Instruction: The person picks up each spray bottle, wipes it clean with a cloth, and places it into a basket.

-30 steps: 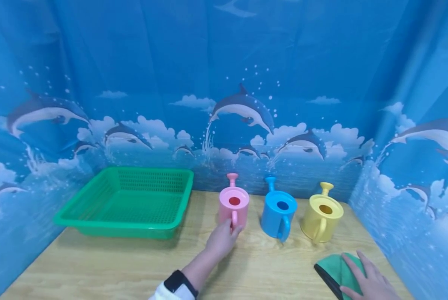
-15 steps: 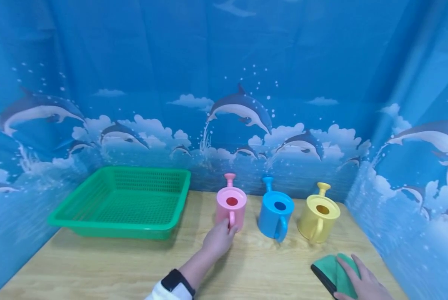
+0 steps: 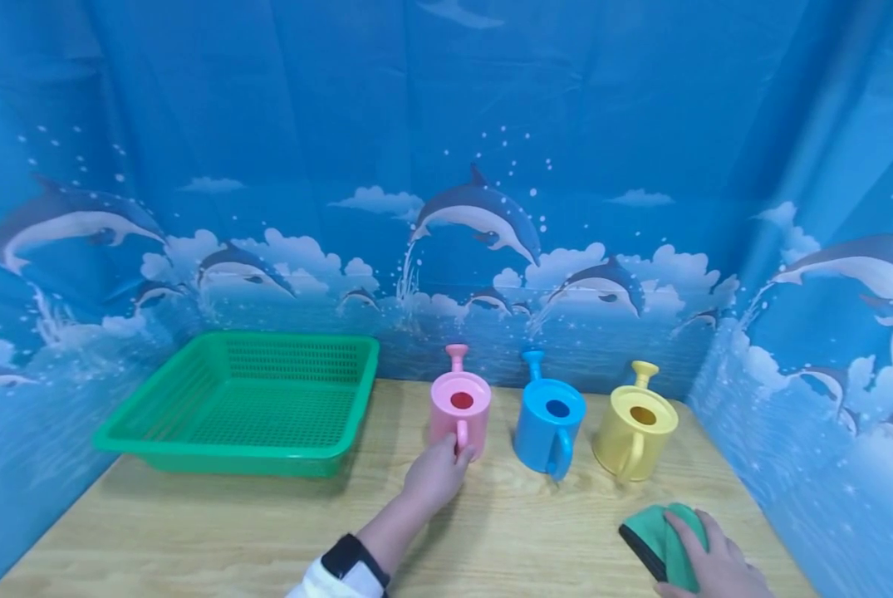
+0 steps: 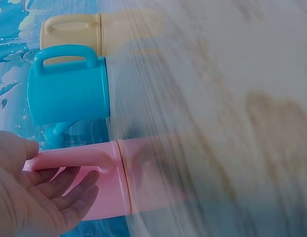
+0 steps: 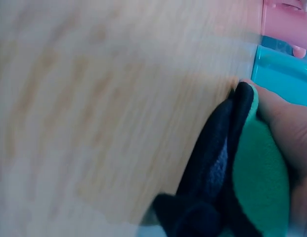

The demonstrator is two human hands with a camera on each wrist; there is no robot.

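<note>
In the head view my left hand (image 3: 435,475) holds the handle of the pink watering can (image 3: 458,397), which stands upright on the table. The left wrist view shows my thumb over the handle (image 4: 74,159) and the fingers passing beneath it. At the right front, my right hand (image 3: 718,561) grips a folded green cloth (image 3: 650,530) with a black edge. Seen from the right wrist, the cloth (image 5: 259,173) is bunched up against the hand, and its other side looks dark. Most right fingers are hidden in that view.
A blue watering can (image 3: 549,425) and a yellow one (image 3: 635,433) stand right of the pink can, handles towards me. To the left sits a green plastic basket (image 3: 247,453). A blue dolphin-print curtain (image 3: 446,100) encloses the wooden table (image 3: 214,531) at the back and sides.
My right fingers have drawn in on the green cloth, bunching it slightly. The left hand stays at the pink can's handle. The whole view has shifted a little.
</note>
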